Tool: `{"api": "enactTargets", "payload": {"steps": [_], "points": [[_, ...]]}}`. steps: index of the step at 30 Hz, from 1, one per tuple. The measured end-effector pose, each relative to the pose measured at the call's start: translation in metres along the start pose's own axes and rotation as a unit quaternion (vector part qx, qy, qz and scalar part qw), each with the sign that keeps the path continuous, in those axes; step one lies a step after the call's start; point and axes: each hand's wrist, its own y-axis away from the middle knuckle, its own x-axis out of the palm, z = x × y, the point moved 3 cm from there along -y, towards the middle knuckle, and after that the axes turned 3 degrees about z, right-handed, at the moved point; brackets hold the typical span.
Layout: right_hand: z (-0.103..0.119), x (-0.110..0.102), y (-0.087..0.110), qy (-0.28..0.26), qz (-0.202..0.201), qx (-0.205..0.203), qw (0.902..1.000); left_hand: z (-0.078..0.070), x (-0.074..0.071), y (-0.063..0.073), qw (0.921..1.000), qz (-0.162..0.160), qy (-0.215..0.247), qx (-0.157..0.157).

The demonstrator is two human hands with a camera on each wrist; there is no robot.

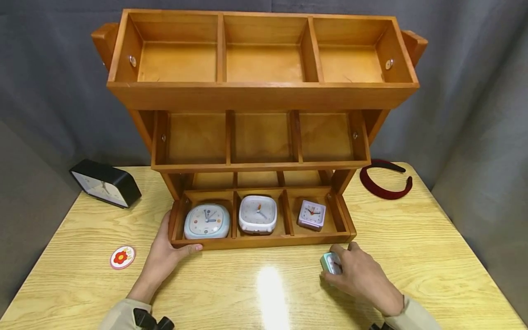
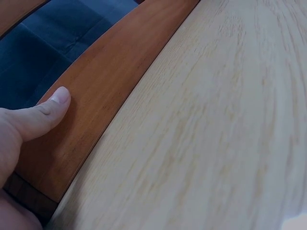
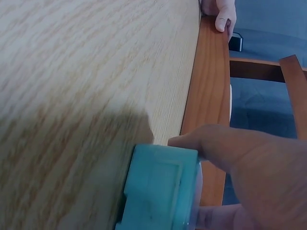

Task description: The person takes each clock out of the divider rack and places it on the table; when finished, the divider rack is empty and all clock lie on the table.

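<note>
My left hand point(image 1: 162, 256) grips the front left corner of a three-tier wooden storage rack point(image 1: 264, 241), its thumb lying along the bottom tray's front wall point(image 2: 105, 72). Just before that tray's right end, my right hand point(image 1: 365, 275) pinches a small teal alarm clock point(image 1: 332, 263) between thumb and fingers, low over the table. The right wrist view shows the clock's teal casing point(image 3: 156, 184). In the bottom tray sit a pale blue clock point(image 1: 207, 221) at left, a white clock point(image 1: 258, 214) in the middle and a small lilac clock point(image 1: 312, 214) at right.
A black-cased clock point(image 1: 106, 183) leans on the table's back left. Nearer lies a round flower patch point(image 1: 122, 257). A dark red headband point(image 1: 383, 190) rests behind, right of the rack. Grey curtain point(image 1: 466, 91) hangs behind the wooden table point(image 1: 222, 293).
</note>
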Motion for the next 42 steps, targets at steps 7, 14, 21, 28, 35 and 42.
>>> {"api": "enactTargets", "payload": {"steps": [7, 14, 21, 28, 35, 42], "points": [[-0.001, -0.002, 0.0, 0.005, 0.009, 0.001, 0.9999, 0.003, 0.0, -0.001, 1.0, 0.0, -0.006, -0.001], [-0.001, -0.009, 0.006, 0.004, 0.019, 0.02, 0.9996, 0.003, -0.001, -0.002, 1.0, -0.002, -0.006, -0.003], [0.002, -0.033, 0.014, 0.009, -0.016, -0.004, 0.9998, -0.001, -0.002, -0.003, 0.9999, -0.003, -0.006, 0.008], [0.004, -0.063, 0.009, 0.012, -0.065, -0.052, 0.9965, -0.002, -0.003, -0.004, 1.0, -0.004, 0.001, 0.007], [0.008, -0.082, -0.009, 0.002, -0.086, -0.09, 0.9923, -0.003, 0.001, -0.002, 1.0, 0.001, 0.008, -0.006], [0.019, -0.084, -0.035, 0.0, -0.08, -0.147, 0.9859, -0.002, 0.001, 0.0, 0.9999, -0.002, 0.013, -0.003]]}}
